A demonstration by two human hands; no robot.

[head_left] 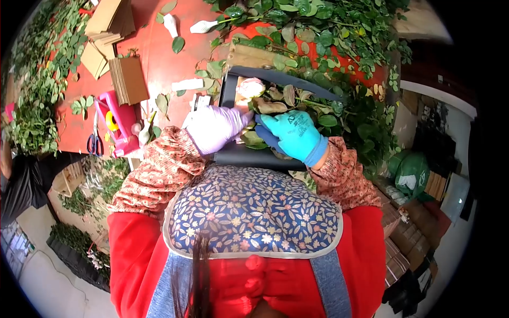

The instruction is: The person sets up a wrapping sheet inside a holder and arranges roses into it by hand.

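Note:
My left hand (220,128), in a pale purple glove, reaches over the black tray (249,156) with its fingers closed. Close beside it, my right hand (294,135) wears a teal glove with a dark blue palm, and its fingers are curled inward. What either hand holds is hidden between them. Just above the fingers, a pale pink rose (251,87) lies in the tray against a brown piece of cardboard. Curled brownish-green leaves (271,105) lie beside the right fingertips, and leafy stems (366,127) spread out to the right.
On the red table (161,58) lie folded cardboard pieces (128,80), a pink tape dispenser (119,127), dark-handled scissors (95,142) and white-wrapped buds (203,26). Green foliage (339,32) covers the far side. A green sack (413,172) stands at the right.

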